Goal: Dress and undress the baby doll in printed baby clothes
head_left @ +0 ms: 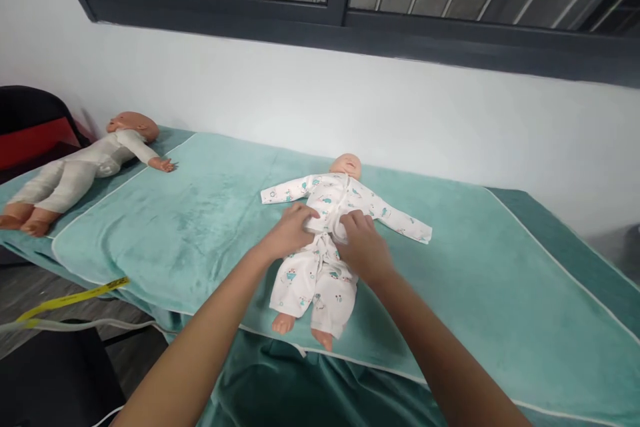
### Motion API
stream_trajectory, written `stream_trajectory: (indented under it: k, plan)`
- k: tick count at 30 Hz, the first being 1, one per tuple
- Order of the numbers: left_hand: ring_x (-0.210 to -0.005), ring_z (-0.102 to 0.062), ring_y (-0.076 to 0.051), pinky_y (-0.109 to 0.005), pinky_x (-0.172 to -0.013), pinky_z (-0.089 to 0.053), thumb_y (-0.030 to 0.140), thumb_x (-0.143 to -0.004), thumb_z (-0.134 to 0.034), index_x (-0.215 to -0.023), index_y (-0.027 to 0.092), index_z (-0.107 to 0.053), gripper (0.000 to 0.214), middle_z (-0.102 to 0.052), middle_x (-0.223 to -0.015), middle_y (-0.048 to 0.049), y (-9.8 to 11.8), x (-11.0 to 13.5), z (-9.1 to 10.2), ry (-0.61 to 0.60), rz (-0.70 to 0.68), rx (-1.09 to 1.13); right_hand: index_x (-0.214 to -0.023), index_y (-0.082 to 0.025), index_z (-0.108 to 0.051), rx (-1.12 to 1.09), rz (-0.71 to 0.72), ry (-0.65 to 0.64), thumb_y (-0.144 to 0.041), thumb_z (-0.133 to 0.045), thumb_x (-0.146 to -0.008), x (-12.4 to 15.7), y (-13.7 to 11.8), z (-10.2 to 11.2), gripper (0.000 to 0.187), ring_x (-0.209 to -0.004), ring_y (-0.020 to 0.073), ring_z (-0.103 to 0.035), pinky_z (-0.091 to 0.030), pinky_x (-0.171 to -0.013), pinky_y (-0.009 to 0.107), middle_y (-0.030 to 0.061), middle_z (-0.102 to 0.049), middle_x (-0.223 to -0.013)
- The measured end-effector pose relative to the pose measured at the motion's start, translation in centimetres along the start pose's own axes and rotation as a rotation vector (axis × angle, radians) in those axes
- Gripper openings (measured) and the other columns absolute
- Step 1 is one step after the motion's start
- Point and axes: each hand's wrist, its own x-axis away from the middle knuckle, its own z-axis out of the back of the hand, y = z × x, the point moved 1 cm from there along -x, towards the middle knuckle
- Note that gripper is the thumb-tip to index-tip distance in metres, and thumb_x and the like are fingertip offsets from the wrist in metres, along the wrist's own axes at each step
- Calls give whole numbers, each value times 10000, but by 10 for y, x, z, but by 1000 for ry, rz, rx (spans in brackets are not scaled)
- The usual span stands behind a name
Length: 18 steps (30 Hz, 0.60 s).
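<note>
A baby doll [346, 164] lies on its back in the middle of the green cloth. It wears a white printed top [327, 195] with long sleeves spread out to both sides, and matching white trousers [295, 283] with a tie at the waist. My left hand [294, 230] is at the top's lower edge on one side, its fingers bent onto the fabric. On the other side my right hand [364, 243] has its fingers closed on the top's hem, near the waist. The doll's bare feet stick out of the trouser legs; its hands do not show.
A second doll [95, 157] in a cream bodysuit lies at the left. The green cloth [475, 293] covers the table up to the white wall. A yellow strip [75, 299] and a pale cable hang at the lower left, near a black chair [55, 380].
</note>
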Motion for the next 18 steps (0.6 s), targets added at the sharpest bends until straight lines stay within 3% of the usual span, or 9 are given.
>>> stream_trajectory:
  k: [2,4,7,9,12,13,15,18]
  plan:
    - [-1162,-500,-273,-403,-977,-452,102,-684,-611,-1081,236,-611,418,-509,-1189,-83,11,-7,-4,-50,-4,-198,-935,-212,-548,72,4,-22,-263,-649,-817,-4,-7,-2,163,-989,298,-530,-455,-699,352,120,-583,-1056]
    - [-1141,-498,-296,-419,-936,-466,127,-696,-635,-1065,228,-596,384,-508,-1191,-98,18,-11,-9,-32,2,-362,-868,-211,-544,8,-38,3,-254,-566,-868,-6,-10,-2,47,-904,265,-549,-444,-696,350,102,-589,-983]
    - [-1133,-494,-311,-438,-907,-461,201,-758,-635,-994,231,-598,241,-541,-1159,-101,22,-10,-17,47,-70,-453,-801,-214,-538,-389,-216,124,-310,-494,-895,-2,-1,1,141,-754,201,-566,-449,-681,332,38,-585,-823]
    - [-1090,-524,-283,-421,-901,-459,245,-798,-611,-912,231,-606,115,-585,-1079,-79,15,-8,-18,141,-89,-305,-823,-218,-550,-789,-399,257,-404,-545,-853,10,17,2,189,-715,176,-577,-474,-665,315,0,-584,-779]
    - [-877,-587,-203,-347,-801,-497,313,-828,-558,-822,217,-583,99,-610,-884,-32,-14,-3,-10,421,112,122,-849,-215,-565,-1156,-682,492,-477,-611,-768,44,61,3,278,-733,167,-589,-513,-681,325,-8,-605,-818]
    - [-812,-587,-185,-327,-748,-507,336,-843,-519,-822,210,-567,136,-599,-846,-25,-25,0,-6,515,197,226,-844,-208,-571,-1134,-772,535,-486,-622,-748,58,77,3,298,-735,171,-587,-514,-686,335,2,-611,-827]
    - [-744,-574,-172,-309,-664,-511,352,-868,-426,-847,198,-531,187,-579,-826,-30,-47,5,2,654,319,312,-848,-184,-600,-858,-907,526,-490,-652,-717,86,103,3,337,-741,191,-580,-503,-694,358,46,-631,-855]
    - [-826,-565,-184,-327,-726,-509,325,-851,-413,-881,191,-517,172,-584,-888,-56,-64,11,9,768,380,307,-976,-169,-614,-487,-865,560,-480,-646,-740,109,113,5,391,-806,224,-596,-497,-731,389,120,-647,-1013]
